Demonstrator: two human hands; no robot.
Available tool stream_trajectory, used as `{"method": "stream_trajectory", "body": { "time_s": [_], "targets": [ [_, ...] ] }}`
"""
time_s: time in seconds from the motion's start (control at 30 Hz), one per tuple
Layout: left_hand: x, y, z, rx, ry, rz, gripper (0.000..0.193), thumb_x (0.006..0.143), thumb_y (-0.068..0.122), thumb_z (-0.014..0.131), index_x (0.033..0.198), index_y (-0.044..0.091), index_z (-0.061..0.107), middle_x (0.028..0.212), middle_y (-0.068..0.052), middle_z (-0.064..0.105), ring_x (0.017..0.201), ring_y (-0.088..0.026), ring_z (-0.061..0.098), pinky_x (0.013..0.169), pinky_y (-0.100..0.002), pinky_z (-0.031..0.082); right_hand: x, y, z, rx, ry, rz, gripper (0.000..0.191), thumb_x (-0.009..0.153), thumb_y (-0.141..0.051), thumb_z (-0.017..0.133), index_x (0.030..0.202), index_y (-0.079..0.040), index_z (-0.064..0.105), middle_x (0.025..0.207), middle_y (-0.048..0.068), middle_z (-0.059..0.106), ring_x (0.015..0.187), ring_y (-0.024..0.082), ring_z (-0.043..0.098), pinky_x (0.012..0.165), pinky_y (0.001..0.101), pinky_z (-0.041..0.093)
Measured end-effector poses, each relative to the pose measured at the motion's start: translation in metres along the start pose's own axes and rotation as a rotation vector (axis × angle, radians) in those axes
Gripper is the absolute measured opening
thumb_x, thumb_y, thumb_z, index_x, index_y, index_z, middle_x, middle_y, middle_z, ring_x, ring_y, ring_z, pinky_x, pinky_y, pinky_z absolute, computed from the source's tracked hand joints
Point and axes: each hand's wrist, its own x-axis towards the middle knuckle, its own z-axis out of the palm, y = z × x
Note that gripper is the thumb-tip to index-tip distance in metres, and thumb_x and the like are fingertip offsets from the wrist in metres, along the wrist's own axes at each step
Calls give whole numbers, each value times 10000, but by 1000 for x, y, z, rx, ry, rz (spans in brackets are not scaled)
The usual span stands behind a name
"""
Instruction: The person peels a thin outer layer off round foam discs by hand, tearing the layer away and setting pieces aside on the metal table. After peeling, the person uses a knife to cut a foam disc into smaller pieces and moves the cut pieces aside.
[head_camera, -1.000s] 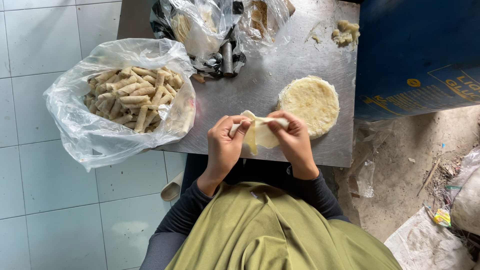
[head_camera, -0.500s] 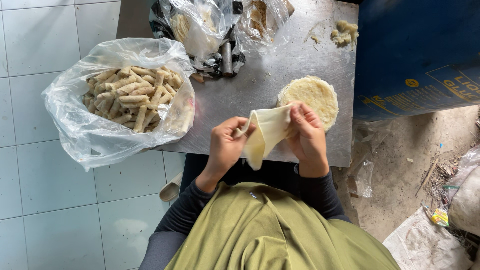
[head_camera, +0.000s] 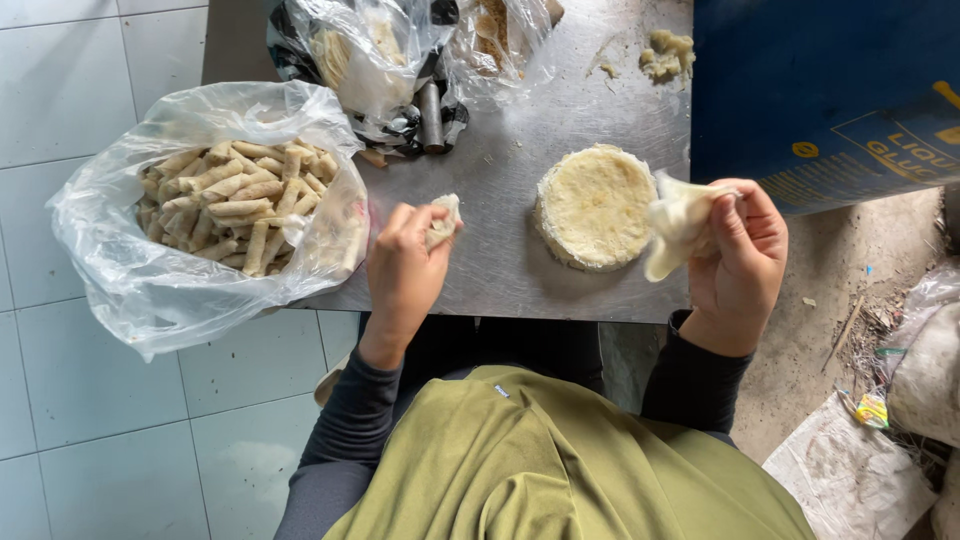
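Metal table (head_camera: 500, 270) over white tile floor. Round wrapper stack (head_camera: 595, 205) sits mid frame, between both hands, closer to right hand (head_camera: 740, 255). Right hand pinches thin floppy wrapper (head_camera: 678, 225), hanging down. Left hand (head_camera: 405, 265) pinches small roll (head_camera: 442, 218). Bag of rolls (head_camera: 225, 205) at left.

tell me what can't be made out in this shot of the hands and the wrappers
- Head view: the piece in the left hand is mostly hidden by the fingers; its shape can't be told.
- Head view: the wrapper in the right hand is crumpled; what it holds, if anything, is hidden.
- Head view: the contents of the plastic bags at the top are cut off by the edge and blurred by glare.
- Head view: the blue container is cut off.
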Motion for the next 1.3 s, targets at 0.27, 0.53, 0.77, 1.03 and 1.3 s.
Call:
{"method": "stream_trajectory", "body": {
  "time_s": [0.27,0.53,0.77,1.03,1.3],
  "targets": [
    [29,70,37,-421,-276,572,821,796,429,811,1409,-34,522,1392,-192,583,1251,-317,625,1030,-462,506,-11,-20,12,-314,-249,59,69,1105,13,681,1062,67,683,1000,79,683,862,80,638,765,177,501],
    [105,91,94,-735,-237,568,106,974,162,722,1051,101,760,1050,-19,727,867,-106,713,728,-258,628,50,-28,-3,-662,-108,-270,86,1082,89,706,1133,27,676,1042,80,718,952,118,692,871,246,576],
    [104,60,101,-221,-164,827,85,959,147,742,892,199,747,971,49,727,908,-136,694,1073,-482,480,21,3,-16,-1202,-208,-469,229,887,113,772,1001,-84,744,1055,54,722,1026,186,674,880,300,561],
    [62,26,96,-7,-287,828,154,880,92,661,885,224,740,960,85,685,1118,-143,644,1180,-593,302,-19,42,-30,-1417,-332,-382,153,861,-48,769,962,-163,773,990,-20,723,1014,206,662,965,364,426],
    [48,28,93,56,-312,804,153,868,103,662,946,201,749,1019,61,682,1155,-159,633,1190,-595,293,-24,40,-28,-1489,-353,-395,191,861,-30,749,981,-177,774,1019,-34,722,1037,201,658,988,375,422]
  ]
}}
